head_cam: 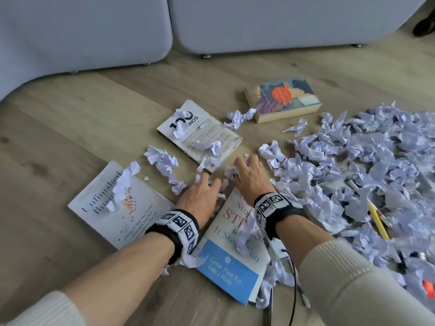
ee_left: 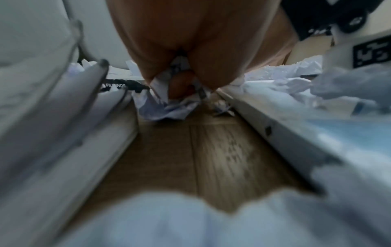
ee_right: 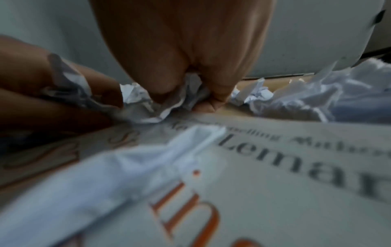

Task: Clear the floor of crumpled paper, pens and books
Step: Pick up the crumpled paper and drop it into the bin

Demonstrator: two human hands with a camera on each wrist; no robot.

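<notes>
Both hands are down on the wooden floor (head_cam: 70, 128) between several books. My left hand (head_cam: 208, 184) curls its fingers round a wad of crumpled paper (ee_left: 169, 103) in the gap between the "Unfinished Business" book (head_cam: 131, 222) and the blue-banded "Stress" book (head_cam: 233, 262). Just beyond that book's top edge, my right hand (head_cam: 239, 169) grips another crumpled paper (ee_right: 186, 93). A "100" book (head_cam: 186, 128) and a colourful novel (head_cam: 282, 97) lie farther off. A yellow pen (head_cam: 379, 222) sticks out of the paper pile (head_cam: 364, 165).
Loose paper balls (head_cam: 162, 161) lie on and between the books. A grey sofa (head_cam: 282, 20) runs along the far side on small feet. An orange object (head_cam: 428, 288) and dark pens show at the right edge. A black cable (head_cam: 293, 290) hangs from my right wrist.
</notes>
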